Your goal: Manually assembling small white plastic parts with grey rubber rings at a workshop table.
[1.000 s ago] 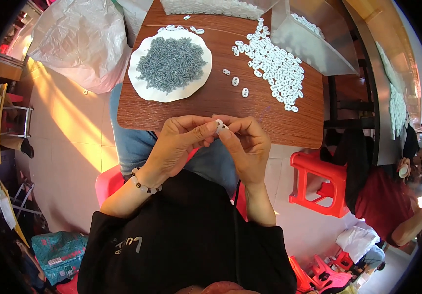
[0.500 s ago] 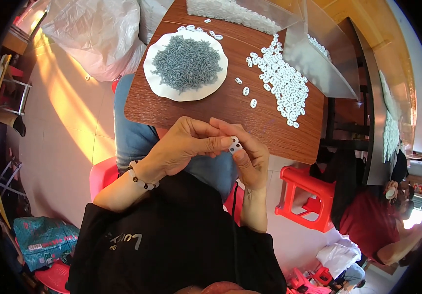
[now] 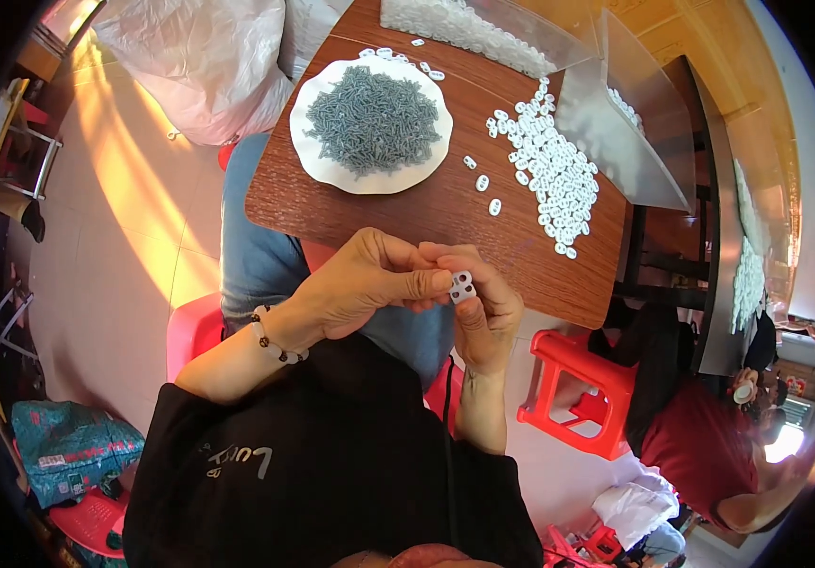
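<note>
Between the fingertips of both hands is a small white plastic piece [image 3: 462, 286] with several dark round holes. My left hand [image 3: 374, 284], with a beaded bracelet [image 3: 277, 343] on its wrist, pinches the piece's left side. My right hand [image 3: 488, 312] is closed on its other side, thumb below and fingers curled behind. Both hands are just off the table's near edge, above my lap. A white wavy-rimmed plate [image 3: 308, 161] heaped with small grey screws [image 3: 372, 121] stands beyond my left hand. To the right of it lies a spread of white oval two-hole pieces [image 3: 559, 170].
The brown wooden table [image 3: 407, 213] also bears a few loose oval pieces and a clear-walled bin [image 3: 606, 114] at the far side. A red stool [image 3: 582, 393] stands on the right, near a person in dark red [image 3: 701, 445]. A large whitish bag [image 3: 204, 66] is at the far left.
The white piece is tilted a little differently between my fingertips. Both hands keep hold of it. The whole view has shifted slightly.
</note>
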`<state>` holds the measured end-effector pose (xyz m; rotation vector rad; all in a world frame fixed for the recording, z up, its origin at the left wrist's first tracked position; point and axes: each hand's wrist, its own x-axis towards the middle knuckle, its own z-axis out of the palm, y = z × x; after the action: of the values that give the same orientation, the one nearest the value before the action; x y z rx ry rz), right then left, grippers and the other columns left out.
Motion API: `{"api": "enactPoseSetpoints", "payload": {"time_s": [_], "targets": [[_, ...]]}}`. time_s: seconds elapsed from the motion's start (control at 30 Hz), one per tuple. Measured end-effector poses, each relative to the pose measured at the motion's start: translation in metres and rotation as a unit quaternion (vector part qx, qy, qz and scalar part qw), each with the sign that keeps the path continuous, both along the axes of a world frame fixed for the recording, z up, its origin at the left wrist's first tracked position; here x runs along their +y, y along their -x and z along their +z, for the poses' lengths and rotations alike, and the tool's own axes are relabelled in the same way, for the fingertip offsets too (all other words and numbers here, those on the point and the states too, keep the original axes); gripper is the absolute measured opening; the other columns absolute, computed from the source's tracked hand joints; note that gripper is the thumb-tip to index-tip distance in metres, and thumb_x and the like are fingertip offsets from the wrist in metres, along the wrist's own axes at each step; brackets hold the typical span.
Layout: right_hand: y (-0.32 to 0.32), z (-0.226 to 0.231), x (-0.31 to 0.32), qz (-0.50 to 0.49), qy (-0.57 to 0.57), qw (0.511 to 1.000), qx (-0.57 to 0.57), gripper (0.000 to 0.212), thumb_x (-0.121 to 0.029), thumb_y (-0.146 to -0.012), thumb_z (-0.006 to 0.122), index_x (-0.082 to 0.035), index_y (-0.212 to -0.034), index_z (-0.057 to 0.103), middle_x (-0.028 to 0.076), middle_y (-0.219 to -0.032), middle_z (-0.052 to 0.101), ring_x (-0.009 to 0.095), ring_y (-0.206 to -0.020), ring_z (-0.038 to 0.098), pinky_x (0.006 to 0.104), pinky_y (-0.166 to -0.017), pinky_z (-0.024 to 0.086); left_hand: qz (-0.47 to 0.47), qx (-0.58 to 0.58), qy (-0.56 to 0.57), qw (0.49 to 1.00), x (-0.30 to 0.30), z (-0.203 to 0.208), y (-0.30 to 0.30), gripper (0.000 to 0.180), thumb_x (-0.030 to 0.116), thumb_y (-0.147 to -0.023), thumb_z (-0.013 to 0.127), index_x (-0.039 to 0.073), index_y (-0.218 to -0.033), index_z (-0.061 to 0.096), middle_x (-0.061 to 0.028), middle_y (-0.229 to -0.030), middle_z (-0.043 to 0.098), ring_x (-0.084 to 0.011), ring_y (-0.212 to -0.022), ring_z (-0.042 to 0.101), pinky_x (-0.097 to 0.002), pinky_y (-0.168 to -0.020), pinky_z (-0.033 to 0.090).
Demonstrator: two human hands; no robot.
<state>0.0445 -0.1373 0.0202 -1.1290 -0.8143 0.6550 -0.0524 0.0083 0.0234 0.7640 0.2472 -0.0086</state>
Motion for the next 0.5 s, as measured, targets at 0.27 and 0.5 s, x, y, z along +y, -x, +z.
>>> {"api": "enactPoseSetpoints", "payload": {"time_s": [0.27,0.5], "targets": [[0.003,0.002,0.000,-0.007,0.004,1.000,0.015,0.047,-0.036,-0.092,0.063,0.005,-0.114,0.059,0.024,-0.117,0.059,0.025,-0.100,0.059,0.0346,-0.085,0.047,0.001,-0.003,-0.021,1.000,0.001,0.009,0.000,0.016,0.014,-0.085,0.073,0.000,-0.090,0.072,-0.0034,-0.077,0.067,-0.0076,-0.069,0.057,-0.0209,-0.062,0.045],[0.002,0.002,0.002,-0.008,0.007,0.999,-0.040,0.051,-0.039,-0.092,0.061,0.005,-0.118,0.059,0.022,-0.122,0.059,0.023,-0.102,0.057,0.0331,-0.083,0.048,-0.018,0.016,-0.025,0.999,0.004,0.013,0.000,0.015,0.011,-0.084,0.073,-0.001,-0.092,0.072,-0.0048,-0.078,0.068,-0.0087,-0.069,0.058,-0.0219,-0.063,0.046]]}}
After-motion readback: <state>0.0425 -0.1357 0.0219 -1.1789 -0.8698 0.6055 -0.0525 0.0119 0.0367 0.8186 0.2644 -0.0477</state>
